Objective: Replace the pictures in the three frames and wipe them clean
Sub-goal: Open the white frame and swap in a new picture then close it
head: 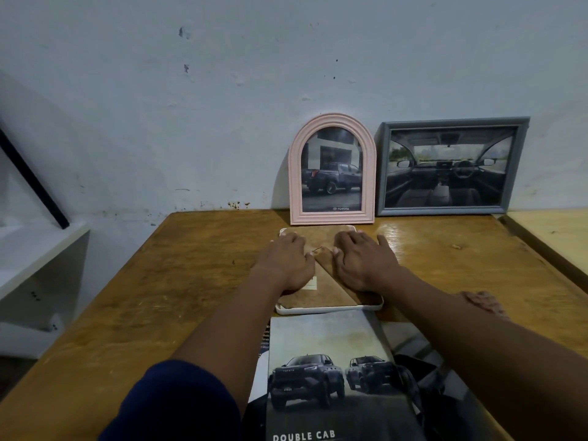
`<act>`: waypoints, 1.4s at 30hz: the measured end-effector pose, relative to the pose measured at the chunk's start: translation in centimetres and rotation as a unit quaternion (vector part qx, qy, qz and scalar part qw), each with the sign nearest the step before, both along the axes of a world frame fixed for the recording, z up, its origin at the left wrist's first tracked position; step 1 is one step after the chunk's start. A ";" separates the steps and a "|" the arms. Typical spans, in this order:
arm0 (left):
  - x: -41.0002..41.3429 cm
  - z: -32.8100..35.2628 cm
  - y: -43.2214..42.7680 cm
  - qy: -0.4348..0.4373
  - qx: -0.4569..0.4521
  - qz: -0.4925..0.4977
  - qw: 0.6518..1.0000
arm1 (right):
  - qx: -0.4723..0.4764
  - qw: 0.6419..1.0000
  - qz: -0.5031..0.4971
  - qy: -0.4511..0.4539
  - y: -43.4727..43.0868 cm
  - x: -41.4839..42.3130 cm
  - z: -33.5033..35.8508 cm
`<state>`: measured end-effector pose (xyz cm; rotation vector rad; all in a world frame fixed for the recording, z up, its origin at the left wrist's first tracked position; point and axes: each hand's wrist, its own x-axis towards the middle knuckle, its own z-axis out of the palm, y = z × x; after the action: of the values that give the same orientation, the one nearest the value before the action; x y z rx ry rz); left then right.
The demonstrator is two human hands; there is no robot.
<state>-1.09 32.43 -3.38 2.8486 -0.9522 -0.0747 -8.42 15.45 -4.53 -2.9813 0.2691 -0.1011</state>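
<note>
A white frame (pixel 327 310) lies face down on the wooden table (pixel 178 281), its brown backing board with a stand leg facing up. My left hand (pixel 286 262) and my right hand (pixel 362 262) both lie flat on that backing, fingers pointing at the wall. A pink arched frame (pixel 332 170) with a pickup truck picture stands against the wall behind it. To its right a grey rectangular frame (pixel 445 167) shows a car interior. A truck brochure page (pixel 331 370) marked DOUBLE CAB lies just in front of the white frame.
More printed pages (pixel 445 377) lie under my right arm. A pinkish cloth (pixel 483 302) peeks out behind my right forearm. A white shelf (pixel 35 249) stands to the left of the table, and a paler table (pixel 553 230) adjoins on the right.
</note>
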 end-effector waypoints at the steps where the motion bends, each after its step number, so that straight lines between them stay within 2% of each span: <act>1: 0.1 0.4 -0.3 0.000 0.007 0.003 1.000 | -0.010 1.000 0.001 0.007 0.0 0.0 0.2; 4: 0.2 0.5 -0.9 -0.021 0.005 0.008 1.000 | -0.027 0.999 0.006 0.035 0.1 -0.1 0.4; 8: -0.3 -0.9 -0.3 -0.027 -0.065 0.014 0.997 | -0.019 0.997 0.027 0.071 -0.3 0.6 0.6; 13: -0.4 -0.9 -0.3 -0.008 -0.164 0.056 0.985 | 0.046 0.999 0.004 -0.023 -0.1 0.7 0.5; 16: -0.3 -0.9 -0.1 0.006 -0.199 0.069 0.978 | 0.062 0.998 -0.005 -0.033 0.1 0.6 0.7; 21: -0.4 -0.8 -0.6 -0.025 -0.143 0.053 0.988 | 0.057 0.998 -0.005 -0.036 0.2 0.7 0.5; 25: -0.4 -0.5 0.0 0.024 -0.104 0.041 0.993 | 0.083 0.996 -0.012 -0.025 -0.1 0.7 -0.1; 28: -0.7 -0.7 0.6 0.070 -0.077 0.010 0.995 | 0.107 0.988 -0.062 -0.097 -0.3 0.3 -0.4; 31: -1.0 -1.1 1.5 0.044 -0.108 0.017 0.993 | 0.121 0.966 -0.140 -0.179 -1.0 -0.4 -0.1; 35: -1.5 -0.2 3.0 -0.052 -0.117 0.059 0.990 | 0.155 0.959 -0.189 -0.145 -1.7 -1.3 0.6; 42: -3.3 0.0 3.4 -0.042 -0.147 0.044 0.987 | 0.294 0.925 -0.191 -0.146 -0.6 -2.3 1.1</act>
<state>-4.43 35.81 -3.38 2.6310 -0.7772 0.1813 -10.74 14.83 -3.40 -2.2488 0.6996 -0.4221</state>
